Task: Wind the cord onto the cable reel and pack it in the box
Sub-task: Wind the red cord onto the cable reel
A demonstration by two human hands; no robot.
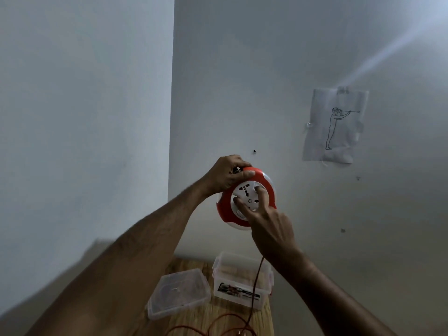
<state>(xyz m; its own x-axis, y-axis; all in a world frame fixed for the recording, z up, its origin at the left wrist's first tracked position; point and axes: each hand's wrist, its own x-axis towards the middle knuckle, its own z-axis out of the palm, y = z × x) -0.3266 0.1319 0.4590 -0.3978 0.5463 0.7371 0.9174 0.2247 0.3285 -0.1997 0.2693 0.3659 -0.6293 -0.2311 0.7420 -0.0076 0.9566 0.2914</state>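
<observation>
- Head view: the cable reel [247,197], red with a white socket face, is held up in the air in front of the wall, well above the wooden table [194,321].
- The left hand [225,174] has its grip wrapped tight around the reel's upper left rim, steadying it.
- The right hand [269,221] has its fingertips pressed into recesses of the white centre disc, a narrow grip placed as if to turn the disc and wind.
- The red cord [257,277] hangs from under the right hand, passes in front of the clear plastic box [242,289] and ends in loose loops near the table's front edge; winding is still under way, by my judgement.
- The box stands open at the table's back edge; its lid [179,292] lies just beside it on the left.
- Risk: the loose loops could tangle or snag on a box corner or latch as the cord is pulled up, dragging the light box or lid.
- Risk: fingertips could slip from the disc, letting it spin back.
- Room: the table is narrow, box and lid fill most of its width, and the wall is close behind; the clear space is above it.
</observation>
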